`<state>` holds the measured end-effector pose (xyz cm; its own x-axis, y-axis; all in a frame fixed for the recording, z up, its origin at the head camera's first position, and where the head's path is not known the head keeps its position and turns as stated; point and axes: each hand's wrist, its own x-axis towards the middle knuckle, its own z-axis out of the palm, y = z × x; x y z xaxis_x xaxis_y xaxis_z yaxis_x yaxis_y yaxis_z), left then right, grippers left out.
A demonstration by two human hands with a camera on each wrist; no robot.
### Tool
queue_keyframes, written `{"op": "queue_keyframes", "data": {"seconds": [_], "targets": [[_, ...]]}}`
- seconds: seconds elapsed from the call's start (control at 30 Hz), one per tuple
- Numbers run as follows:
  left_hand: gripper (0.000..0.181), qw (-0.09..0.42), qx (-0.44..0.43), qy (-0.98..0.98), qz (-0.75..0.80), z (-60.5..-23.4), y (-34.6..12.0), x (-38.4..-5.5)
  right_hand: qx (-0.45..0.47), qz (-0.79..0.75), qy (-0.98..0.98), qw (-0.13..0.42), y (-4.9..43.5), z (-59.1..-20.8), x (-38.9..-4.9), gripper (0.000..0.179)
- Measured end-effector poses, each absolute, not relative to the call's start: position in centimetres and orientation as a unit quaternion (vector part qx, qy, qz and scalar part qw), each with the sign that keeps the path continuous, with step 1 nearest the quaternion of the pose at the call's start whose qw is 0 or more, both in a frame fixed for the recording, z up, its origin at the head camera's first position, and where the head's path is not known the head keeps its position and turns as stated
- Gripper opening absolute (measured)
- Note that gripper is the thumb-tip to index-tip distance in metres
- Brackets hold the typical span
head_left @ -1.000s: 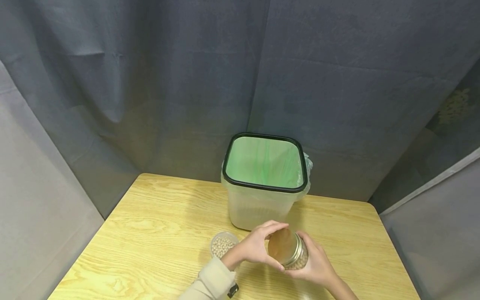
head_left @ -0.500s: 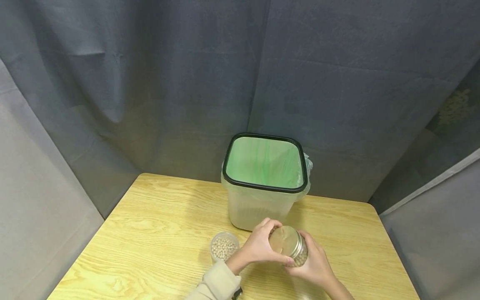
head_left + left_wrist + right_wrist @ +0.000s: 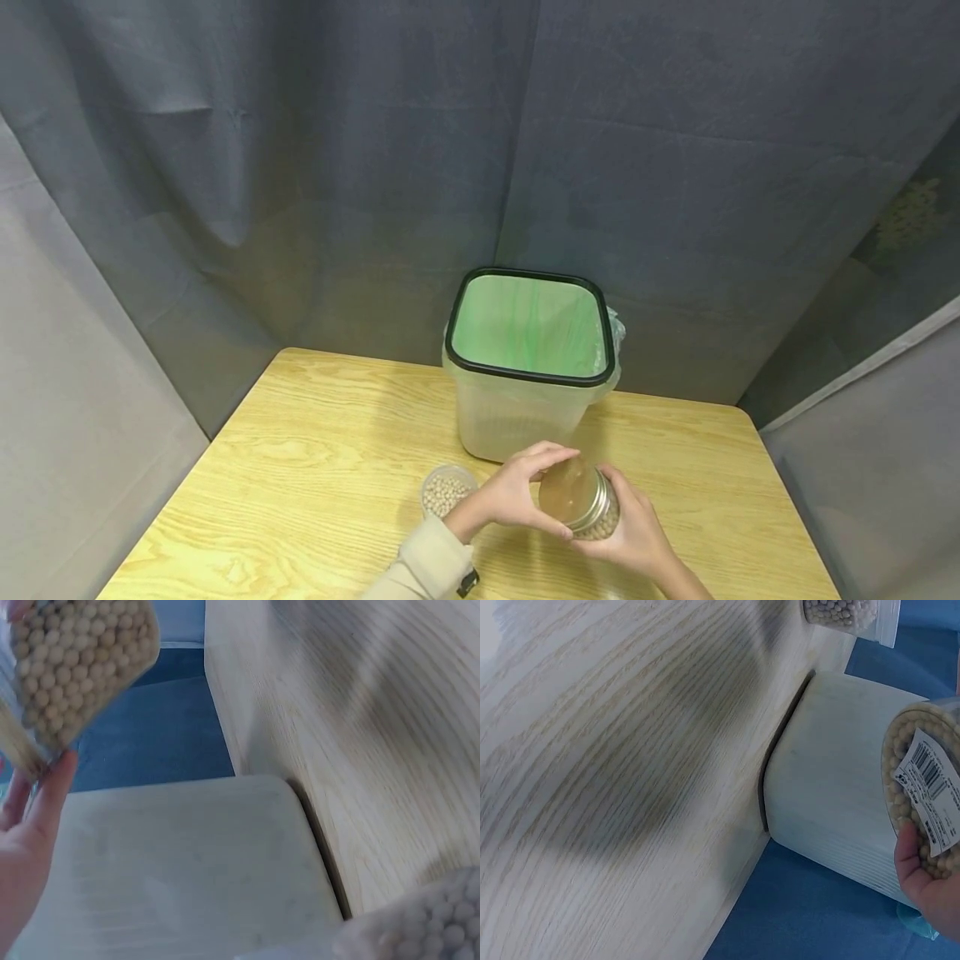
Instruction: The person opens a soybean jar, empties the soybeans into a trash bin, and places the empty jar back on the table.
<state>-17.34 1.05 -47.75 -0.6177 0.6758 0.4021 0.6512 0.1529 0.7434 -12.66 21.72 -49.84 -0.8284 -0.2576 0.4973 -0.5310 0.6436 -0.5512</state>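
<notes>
In the head view, a clear jar (image 3: 602, 523) of small round beige beans is held tilted above the table, its gold-rimmed lid (image 3: 564, 493) towards the left. My left hand (image 3: 516, 493) grips the lid, thumb at its near edge and fingers at its far edge. Wrapped round the jar's body is my right hand (image 3: 637, 533). The right wrist view shows the jar's base with a white barcode label (image 3: 932, 793). A second clear container (image 3: 444, 492) of similar beans stands on the table beside my left wrist, partly hidden by it.
A whitish bin (image 3: 517, 417) with a black rim and a pale green liner stands on the table just beyond my hands. Dark grey curtain (image 3: 360, 208) hangs behind the wooden table (image 3: 300, 467). Lighter grey panels flank both sides.
On the lid, my left hand turned, its thumb moving right and its fingers left, then came back to about its earlier pose. The right hand and jar stayed nearly in place.
</notes>
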Motion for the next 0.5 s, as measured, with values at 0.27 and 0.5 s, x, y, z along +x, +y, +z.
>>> {"op": "queue_keyframes", "data": {"seconds": [0.27,0.5], "targets": [[0.08,-0.064,0.36,0.806,0.465,-48.0,2.0,-16.7,0.213,0.355,-0.888,0.2,21.4,-49.9,-12.6,0.093],[0.088,-0.057,0.369,0.821,0.432,-47.5,2.1,-16.6,0.211,0.352,-0.89,0.201,21.5,-49.9,-12.6,0.093]]}}
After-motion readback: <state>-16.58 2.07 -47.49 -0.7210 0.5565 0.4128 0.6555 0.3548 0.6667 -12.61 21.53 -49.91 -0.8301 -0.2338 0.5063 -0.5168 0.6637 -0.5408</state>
